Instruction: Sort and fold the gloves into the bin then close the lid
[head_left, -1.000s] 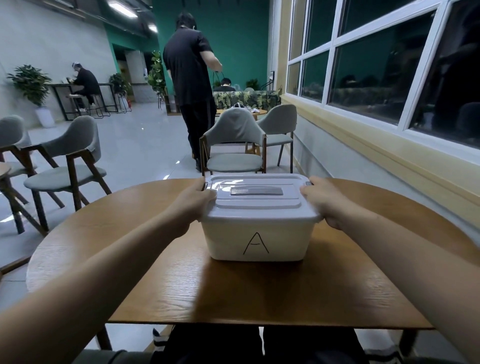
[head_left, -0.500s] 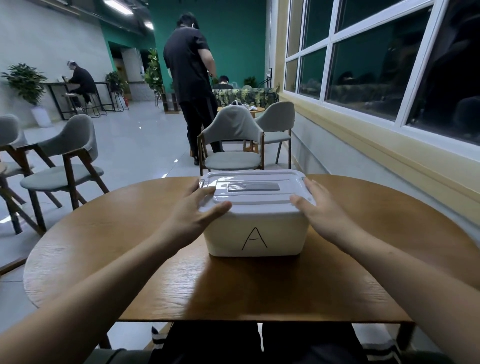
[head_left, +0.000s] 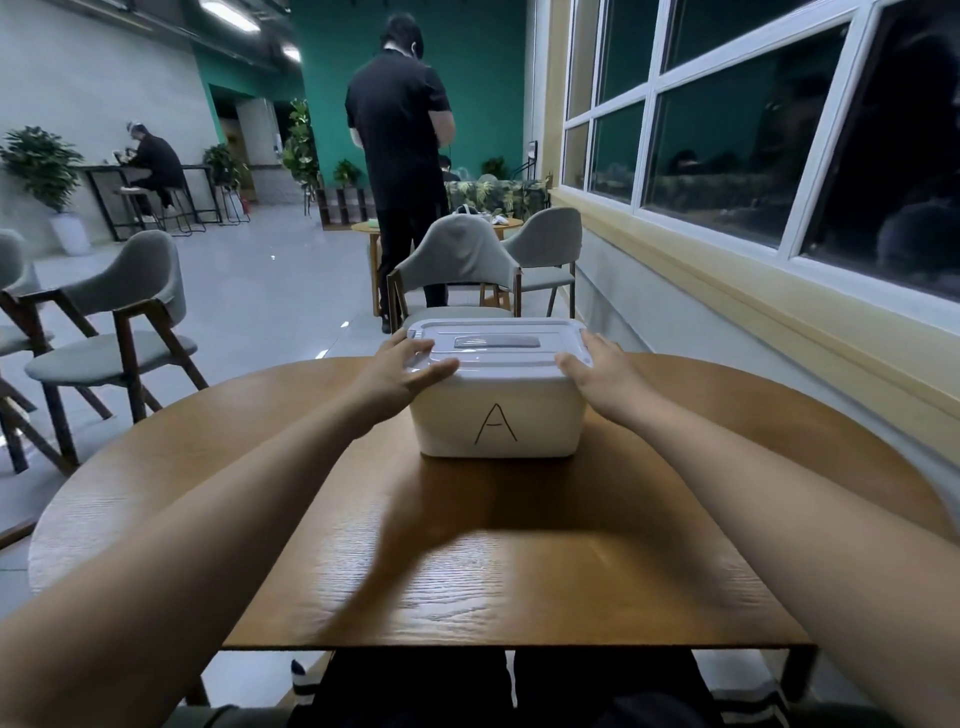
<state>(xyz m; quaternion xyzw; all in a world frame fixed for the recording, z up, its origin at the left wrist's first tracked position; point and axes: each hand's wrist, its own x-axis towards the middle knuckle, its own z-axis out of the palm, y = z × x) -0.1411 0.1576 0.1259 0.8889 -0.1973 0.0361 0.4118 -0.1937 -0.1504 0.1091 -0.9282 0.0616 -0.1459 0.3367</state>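
Shifted up from the sides of the bin (head_left: 498, 415) onto its lid (head_left: 496, 345), the left hand (head_left: 400, 371) and right hand (head_left: 597, 366) are laid flat with fingers extended on the lid's left and right edges; nothing is clasped. The bin, marked A, is stood toward the far side of the table (head_left: 519, 561), and no gloves are seen outside it. The lid-closing step is judged in hand, and even downward pressure along the rim is called for next.

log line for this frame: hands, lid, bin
stage: lid on bin | left hand: open, on lid's left corner | right hand: open, on lid's right edge | bin: marked A, on table | gloves: none visible
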